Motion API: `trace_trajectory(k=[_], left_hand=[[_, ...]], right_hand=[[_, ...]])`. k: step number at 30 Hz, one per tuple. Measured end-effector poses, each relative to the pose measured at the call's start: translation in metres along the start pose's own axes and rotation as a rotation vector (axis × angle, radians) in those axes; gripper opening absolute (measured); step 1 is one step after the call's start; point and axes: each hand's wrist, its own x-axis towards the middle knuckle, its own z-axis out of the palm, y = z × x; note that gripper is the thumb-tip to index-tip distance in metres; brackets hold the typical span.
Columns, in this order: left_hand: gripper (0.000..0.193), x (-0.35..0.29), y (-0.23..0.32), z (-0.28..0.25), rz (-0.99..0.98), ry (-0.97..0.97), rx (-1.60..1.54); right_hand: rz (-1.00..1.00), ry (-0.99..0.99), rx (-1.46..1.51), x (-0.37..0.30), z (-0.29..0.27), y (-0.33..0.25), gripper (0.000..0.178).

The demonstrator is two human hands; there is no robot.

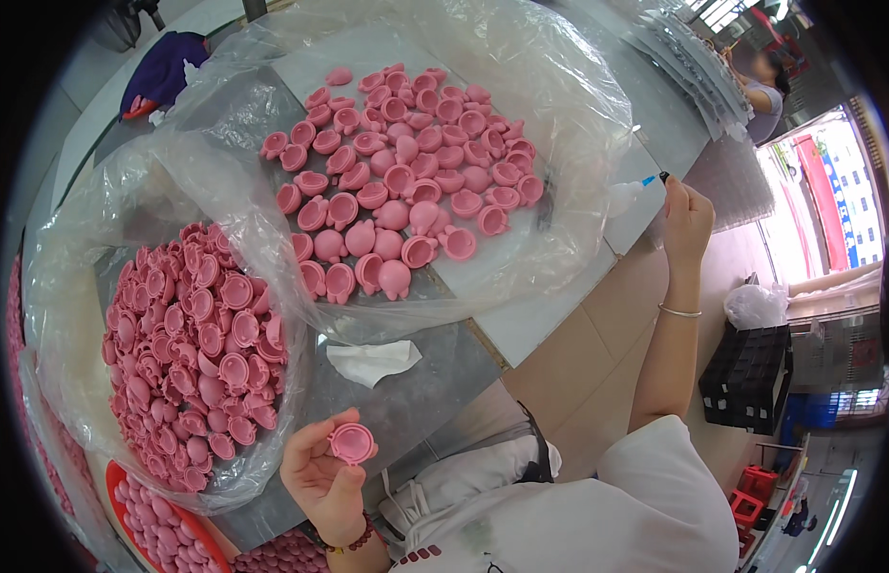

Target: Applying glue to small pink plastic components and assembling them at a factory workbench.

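Near the lower middle, my left hand pinches a pink hollow half-shell between thumb and fingers, with its round opening turned up. My right hand is stretched far out to the right, its fingers closed on a small black piece, too small to name. Just left of those fingertips lies a whitish squeeze bottle with a blue tip. Many like pink half-shells are spread on a plastic sheet, some hollow side up. Left of my left hand, a heap of pink half-shells fills a see-through bag.
A white paper scrap lies on the grey tabletop. An orange-red basin of pink pieces stands at lower left. Dark purple cloth sits at far left. Black crates stand on the floor at right; another person is beyond.
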Motion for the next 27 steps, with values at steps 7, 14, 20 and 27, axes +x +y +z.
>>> trace_trajectory(k=[7,14,20,27], left_hand=[[0.05,0.0,0.001,0.0,-0.003,0.004,0.012],[0.051,0.0,0.0,-0.001,-0.003,0.001,-0.007],[0.05,-0.001,0.001,-0.001,-0.001,0.002,0.0],[0.05,0.0,0.0,0.0,-0.006,-0.004,0.007]], right_hand=[[0.024,0.003,-0.013,0.001,-0.001,0.004,0.044],[0.015,-0.02,-0.039,0.001,-0.001,0.001,0.041],[0.05,-0.064,-0.032,0.001,-0.001,0.015,0.034],[-0.438,-0.302,-0.22,-0.015,0.024,0.025,0.038]])
